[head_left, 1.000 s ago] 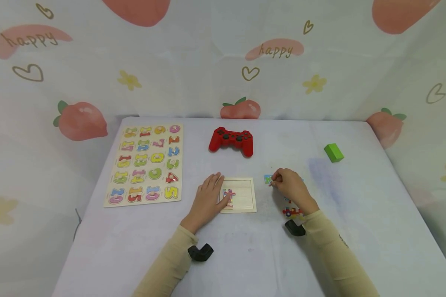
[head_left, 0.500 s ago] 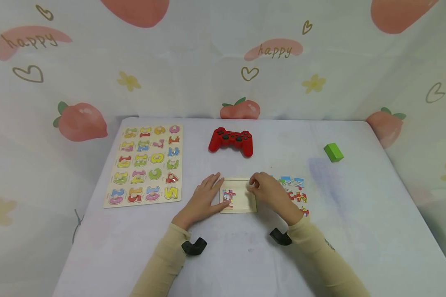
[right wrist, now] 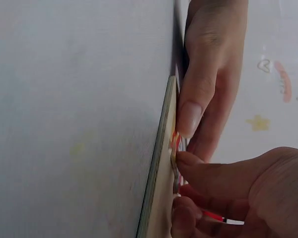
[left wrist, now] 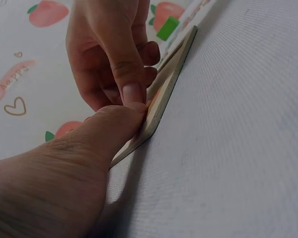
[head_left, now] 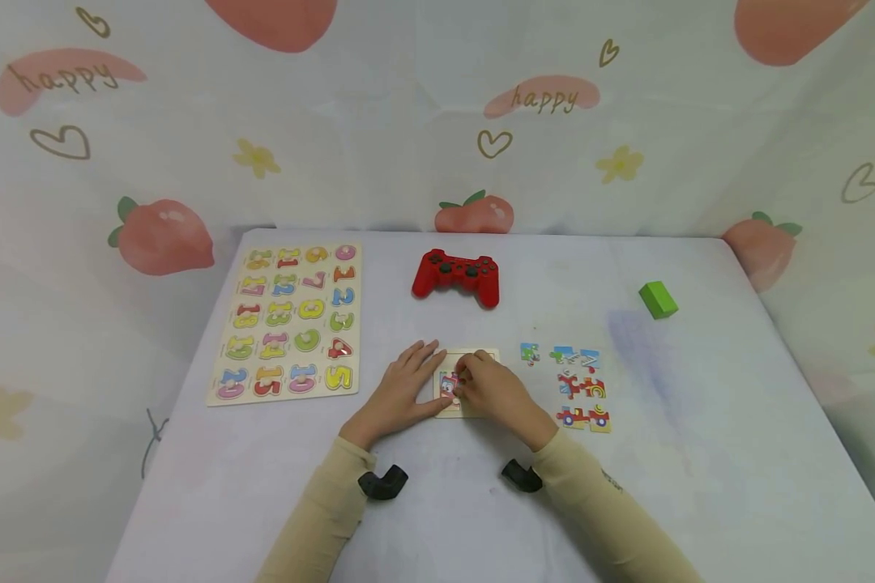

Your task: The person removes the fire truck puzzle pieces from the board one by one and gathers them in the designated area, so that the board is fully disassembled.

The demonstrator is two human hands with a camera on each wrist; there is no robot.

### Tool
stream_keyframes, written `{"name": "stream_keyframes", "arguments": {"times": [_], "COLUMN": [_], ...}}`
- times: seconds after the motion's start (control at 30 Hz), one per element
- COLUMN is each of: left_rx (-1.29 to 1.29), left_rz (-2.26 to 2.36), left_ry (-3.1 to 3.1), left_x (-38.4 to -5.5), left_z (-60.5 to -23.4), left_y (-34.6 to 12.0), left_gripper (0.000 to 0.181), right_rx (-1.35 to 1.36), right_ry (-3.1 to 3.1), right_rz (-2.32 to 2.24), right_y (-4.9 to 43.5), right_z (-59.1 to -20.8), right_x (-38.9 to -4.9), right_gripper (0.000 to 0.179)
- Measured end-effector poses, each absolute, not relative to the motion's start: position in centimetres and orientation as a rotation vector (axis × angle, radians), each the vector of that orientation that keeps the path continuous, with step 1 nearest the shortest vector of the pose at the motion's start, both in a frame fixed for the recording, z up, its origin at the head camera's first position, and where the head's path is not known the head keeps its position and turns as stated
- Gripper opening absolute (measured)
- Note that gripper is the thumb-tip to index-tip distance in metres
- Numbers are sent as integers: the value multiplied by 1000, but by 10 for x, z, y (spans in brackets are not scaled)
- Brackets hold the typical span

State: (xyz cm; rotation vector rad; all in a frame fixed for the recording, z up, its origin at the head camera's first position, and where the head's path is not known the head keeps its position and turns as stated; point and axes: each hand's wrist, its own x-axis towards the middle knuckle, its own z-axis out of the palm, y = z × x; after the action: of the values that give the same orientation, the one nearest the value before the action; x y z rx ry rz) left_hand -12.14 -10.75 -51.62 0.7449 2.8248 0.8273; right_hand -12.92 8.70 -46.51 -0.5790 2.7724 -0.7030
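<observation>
In the head view a small wooden puzzle tray [head_left: 488,411] lies at the middle of the table. My left hand [head_left: 401,394] rests along its left side, fingers spread straight, thumb reaching over the placed puzzle pieces [head_left: 448,384]. Above the tray, my right hand [head_left: 499,396] has its thumb and fingertips brought together beside those pieces. A puzzle piece [right wrist: 176,173] shows its thin wavy edge between right thumb and fingers in the right wrist view; its picture is mostly hidden. The left wrist view has both thumbs nearly touching over the tray [left wrist: 161,101].
More puzzle pieces [head_left: 582,387] lie in rows right of the tray, with a single piece [head_left: 529,353] nearer it. A number board [head_left: 284,324] lies left. Behind the tray is a red game controller [head_left: 456,277]; a green block [head_left: 658,300] sits back right.
My right hand has moved left from the loose pieces onto the tray, beside the placed pieces. My left hand stays at the tray's left side.
</observation>
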Motion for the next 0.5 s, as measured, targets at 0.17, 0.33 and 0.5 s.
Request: {"name": "stream_keyframes", "arguments": {"times": [0.17, 0.33, 0.5], "left_rx": [757, 747, 750], "left_rz": [816, 815, 818], "left_ry": [2828, 2811, 2812], "left_x": [-122, -121, -122], "left_z": [-516, -515, -516], "left_y": [-107, -107, -107], "left_gripper": [77, 78, 78], "right_rx": [-588, -561, -517], "right_ry": [2801, 2797, 2761], "right_rz": [-741, -791, -843], "right_y": [85, 85, 85], "right_z": [-469, -472, -470], "right_x": [-128, -128, -132], "right_gripper": [24, 23, 16]}}
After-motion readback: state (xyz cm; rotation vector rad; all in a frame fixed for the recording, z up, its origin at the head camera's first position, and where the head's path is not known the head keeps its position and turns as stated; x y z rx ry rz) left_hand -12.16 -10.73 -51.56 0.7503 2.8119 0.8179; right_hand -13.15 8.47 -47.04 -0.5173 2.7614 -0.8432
